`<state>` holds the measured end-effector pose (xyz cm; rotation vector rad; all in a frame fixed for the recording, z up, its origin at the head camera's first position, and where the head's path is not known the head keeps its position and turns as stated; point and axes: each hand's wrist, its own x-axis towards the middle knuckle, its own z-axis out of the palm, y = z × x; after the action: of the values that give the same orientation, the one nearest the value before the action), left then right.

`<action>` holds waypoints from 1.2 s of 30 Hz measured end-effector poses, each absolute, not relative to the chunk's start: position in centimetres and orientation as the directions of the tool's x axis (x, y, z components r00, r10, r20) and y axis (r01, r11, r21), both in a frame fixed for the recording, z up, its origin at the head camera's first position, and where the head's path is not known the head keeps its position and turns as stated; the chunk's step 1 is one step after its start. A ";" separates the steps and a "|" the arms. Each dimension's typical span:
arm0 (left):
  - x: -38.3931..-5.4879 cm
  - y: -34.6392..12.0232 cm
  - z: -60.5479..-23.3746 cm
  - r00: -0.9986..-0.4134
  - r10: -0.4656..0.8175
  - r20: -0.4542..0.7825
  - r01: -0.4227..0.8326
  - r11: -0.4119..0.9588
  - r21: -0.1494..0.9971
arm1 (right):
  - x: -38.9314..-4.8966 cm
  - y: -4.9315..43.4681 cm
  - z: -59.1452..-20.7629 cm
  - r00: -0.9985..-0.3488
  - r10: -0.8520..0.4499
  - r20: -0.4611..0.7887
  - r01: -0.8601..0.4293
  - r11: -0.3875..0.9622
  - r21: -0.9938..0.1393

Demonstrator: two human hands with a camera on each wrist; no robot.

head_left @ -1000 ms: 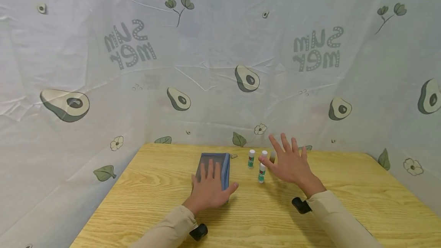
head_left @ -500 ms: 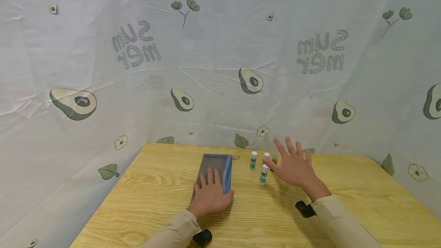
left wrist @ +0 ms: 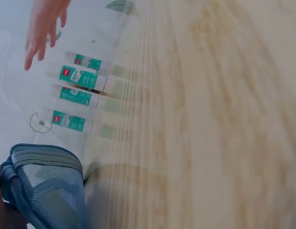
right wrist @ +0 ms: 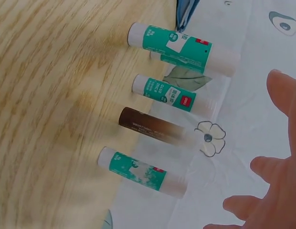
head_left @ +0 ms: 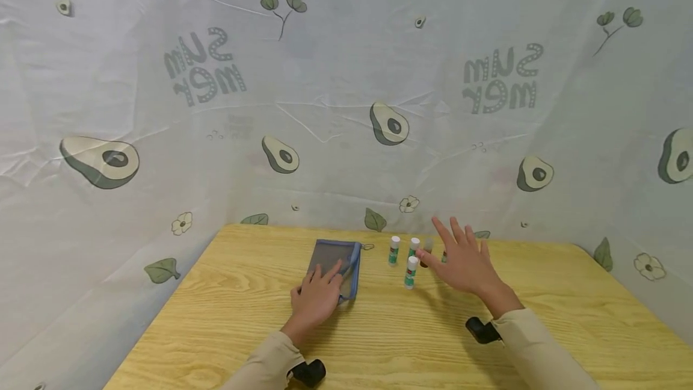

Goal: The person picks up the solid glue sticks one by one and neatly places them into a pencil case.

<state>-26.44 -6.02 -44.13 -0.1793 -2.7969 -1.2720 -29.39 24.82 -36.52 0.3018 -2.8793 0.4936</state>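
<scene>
In the head view my left hand (head_left: 316,300) grips the near part of a dark mesh zip pouch (head_left: 327,253) with blue edging, fingers over its top and side. The left wrist view shows the end of the pouch (left wrist: 50,186) standing up from the table, with a little of the hand at the frame's left edge. My right hand (head_left: 462,263) hovers with spread fingers over and beside several upright glue sticks (head_left: 409,273), holding nothing. They have green labels and white ends. Among them stands a brown tube (right wrist: 148,125) with a pale, see-through upper part.
The wooden table (head_left: 243,294) reaches back to a pale curtain (head_left: 325,77) printed with avocados and mirrored lettering. A small loop (head_left: 367,247) sticks out at the pouch's far right corner. Black wrist cameras (head_left: 482,330) sit at both cuffs.
My left hand, spread flat over the pouch before, has drawn its fingers in and taken hold of it; the pouch's near end has risen. The right hand has shifted slightly right, still spread.
</scene>
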 end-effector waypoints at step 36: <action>-26.8 -6.2 -44.0 -0.992 0.075 0.102 0.126 0.483 0.866 | -29.9 27.4 -37.3 -0.993 0.105 0.051 0.020 0.585 -0.811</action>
<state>-26.85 -6.21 -44.00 -0.1805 -2.6619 -1.5613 -29.90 27.39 -37.27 -0.1069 -2.7127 1.3869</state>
